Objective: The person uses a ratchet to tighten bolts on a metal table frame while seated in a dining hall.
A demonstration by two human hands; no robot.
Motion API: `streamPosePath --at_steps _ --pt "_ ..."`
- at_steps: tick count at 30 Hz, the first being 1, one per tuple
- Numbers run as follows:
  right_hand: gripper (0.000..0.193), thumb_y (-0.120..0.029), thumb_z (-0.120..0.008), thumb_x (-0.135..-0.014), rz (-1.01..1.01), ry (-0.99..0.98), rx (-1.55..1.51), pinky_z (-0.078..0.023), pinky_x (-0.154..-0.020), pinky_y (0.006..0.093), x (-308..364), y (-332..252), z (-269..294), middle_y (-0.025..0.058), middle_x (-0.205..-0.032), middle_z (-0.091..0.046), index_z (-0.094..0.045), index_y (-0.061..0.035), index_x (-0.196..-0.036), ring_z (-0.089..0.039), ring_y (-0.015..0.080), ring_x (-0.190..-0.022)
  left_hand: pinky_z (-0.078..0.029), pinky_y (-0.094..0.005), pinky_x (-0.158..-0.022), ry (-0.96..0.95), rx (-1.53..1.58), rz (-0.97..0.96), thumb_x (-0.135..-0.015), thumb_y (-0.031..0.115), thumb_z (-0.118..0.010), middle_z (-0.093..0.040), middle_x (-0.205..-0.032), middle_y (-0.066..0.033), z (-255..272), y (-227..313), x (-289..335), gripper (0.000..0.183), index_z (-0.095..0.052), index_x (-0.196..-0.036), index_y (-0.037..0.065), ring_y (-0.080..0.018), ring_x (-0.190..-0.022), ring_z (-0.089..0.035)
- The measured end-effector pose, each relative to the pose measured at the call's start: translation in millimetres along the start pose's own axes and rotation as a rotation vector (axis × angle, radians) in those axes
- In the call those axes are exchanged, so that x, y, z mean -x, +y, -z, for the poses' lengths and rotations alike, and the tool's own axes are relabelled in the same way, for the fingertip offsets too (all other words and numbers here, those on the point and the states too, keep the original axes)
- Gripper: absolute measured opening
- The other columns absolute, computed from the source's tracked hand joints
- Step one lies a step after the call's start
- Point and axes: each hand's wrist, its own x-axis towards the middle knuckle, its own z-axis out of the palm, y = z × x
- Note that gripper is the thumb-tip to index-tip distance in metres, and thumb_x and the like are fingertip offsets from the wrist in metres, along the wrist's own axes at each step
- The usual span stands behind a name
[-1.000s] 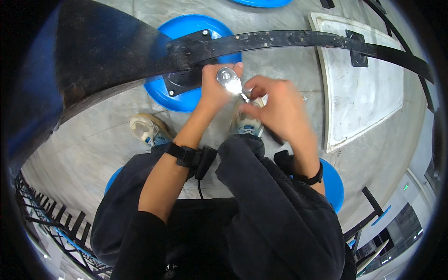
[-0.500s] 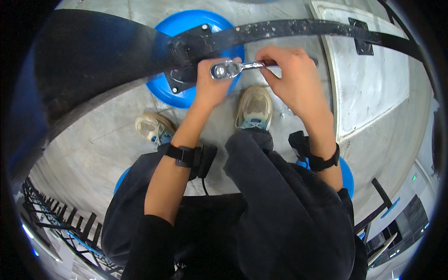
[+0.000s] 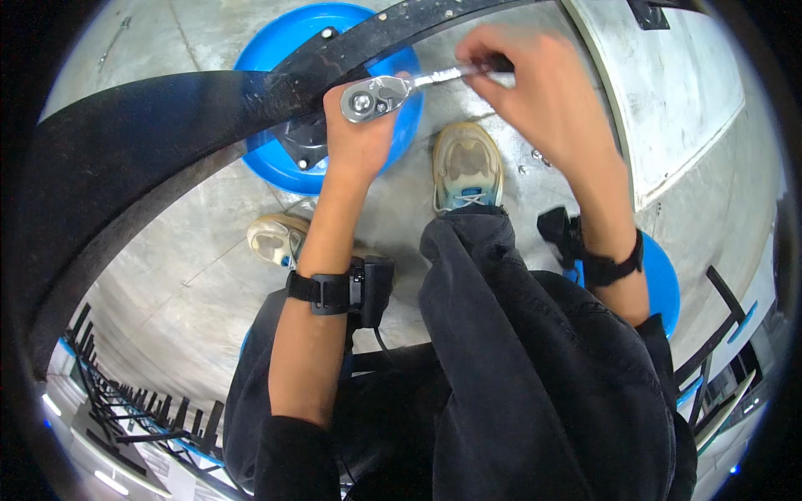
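A chrome ratchet wrench (image 3: 361, 102) lies across both my hands, its round head over the left and its handle running to the right. My left hand (image 3: 357, 142) is closed around the underside of the head; its fingertips are hidden. Slightly blurred, my right hand (image 3: 545, 88) pinches the dark handle end between thumb and fingers. Beside my left hand, a black curved metal bar (image 3: 159, 113) crosses a blue round disc (image 3: 271, 169). A black plate (image 3: 299, 142) with silver bolts joins bar and disc. Whatever sits below the wrench head is hidden by my hand.
Small metal fasteners (image 3: 537, 156) lie on the grey floor right of my shoe (image 3: 468, 167). A white panel (image 3: 681, 108) with a raised edge stands at the right. Another blue disc (image 3: 660, 280) shows beside my right forearm. Black racks (image 3: 150, 413) line the lower left.
My view has shifted, so the bar and disc sit higher and further left. My right hand has swung the wrench handle slightly away from me. My left hand still grips the head.
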Motion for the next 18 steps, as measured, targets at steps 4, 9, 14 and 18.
streamPosePath --at_steps 4,9,14,18 --pt "0.01 -0.003 -0.06 -0.07 0.274 0.048 0.086 -0.044 -0.078 0.0376 -36 -13 5 0.0127 -0.078 -0.062 -0.061 -0.0004 -0.08 -0.059 0.029 -0.079 -0.039 -0.0253 -0.052 -0.013 -0.117 -0.002 -0.079 0.022 -0.071 -0.055 -0.057 0.002 16 -8 4 0.027 -0.062 -0.066 0.0 -0.0048 -0.055 -0.047" --pt "0.012 -0.001 -0.055 -0.067 0.321 0.026 0.027 -0.038 -0.091 0.0412 -40 -19 1 0.0136 -0.081 -0.062 -0.062 -0.0001 -0.077 -0.057 0.03 -0.087 -0.039 -0.0252 -0.052 -0.206 -0.105 0.077 -0.08 0.023 -0.071 -0.057 -0.058 0.0024 25 0 2 0.026 -0.063 -0.068 0.0 -0.004 -0.055 -0.046" --pt "0.012 -0.007 -0.064 -0.07 0.08 -0.182 0.251 -0.047 -0.069 0.0374 -1 -22 11 0.0139 -0.073 -0.062 -0.063 -0.0026 -0.08 -0.061 0.0302 -0.074 -0.032 -0.0221 -0.049 -0.051 -0.02 -0.062 -0.084 0.017 -0.067 -0.047 -0.055 0.0048 10 -9 -3 0.027 -0.059 -0.063 0.001 -0.0034 -0.055 -0.038" --pt "0.011 -0.008 -0.063 -0.069 -0.004 -0.395 0.172 -0.048 -0.071 0.0408 10 -30 16 0.0161 -0.077 -0.062 -0.065 -0.0037 -0.078 -0.061 0.0335 -0.079 -0.044 -0.0215 -0.054 -0.036 -0.029 0.018 -0.084 0.012 -0.065 -0.062 -0.074 -0.0032 6 -2 -1 0.017 -0.063 -0.074 -0.001 -0.0073 -0.059 -0.052"
